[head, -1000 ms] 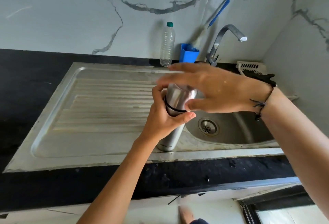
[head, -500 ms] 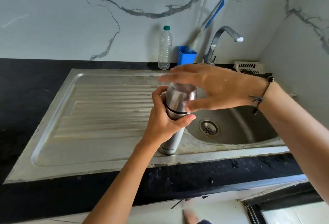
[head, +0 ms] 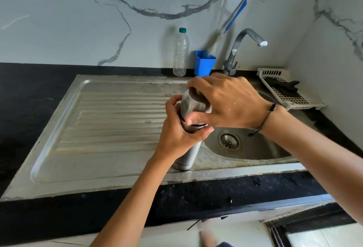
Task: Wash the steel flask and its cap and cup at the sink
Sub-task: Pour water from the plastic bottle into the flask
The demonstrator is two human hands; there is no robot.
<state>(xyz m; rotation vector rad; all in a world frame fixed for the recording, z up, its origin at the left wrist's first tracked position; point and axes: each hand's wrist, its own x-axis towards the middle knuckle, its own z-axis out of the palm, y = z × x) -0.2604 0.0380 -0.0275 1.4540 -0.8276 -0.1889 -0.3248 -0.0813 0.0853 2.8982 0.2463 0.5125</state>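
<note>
Head view, the only one. Early in the job, by the look of it: nothing wet, no water at the tap (head: 245,48), steel flask (head: 186,156) not yet taken apart. Standing upright on the sink's (head: 98,184) steel surface just left of the drain (head: 228,141), at the basin's near-left rim. Gripped round the upper body by the left hand (head: 176,138), fingers and thumb curled tight about the barrel. Covered on top by the right hand (head: 229,105), fingers wrapped over the steel cup (head: 191,103) that sits inverted on the neck, thumb pressed near the dark ring at its base. Probably unscrewing; cup seemingly not off yet. Cap not visible, presumably beneath the cup. Left to do, judging from this: removing cup and cap, running water, scrubbing, rinsing all three.

Around the drain: behind it and left, a clear plastic bottle (head: 180,52) with green top against the wall, and just beside that a blue holder (head: 204,63) with a long blue-handled brush (head: 234,14) leaning up the marble. Behind and right, a white basket (head: 282,101) holding something dark, maybe a scrubber. Far left, the ribbed draining board. Nothing between flask and tap; basin free for washing.
</note>
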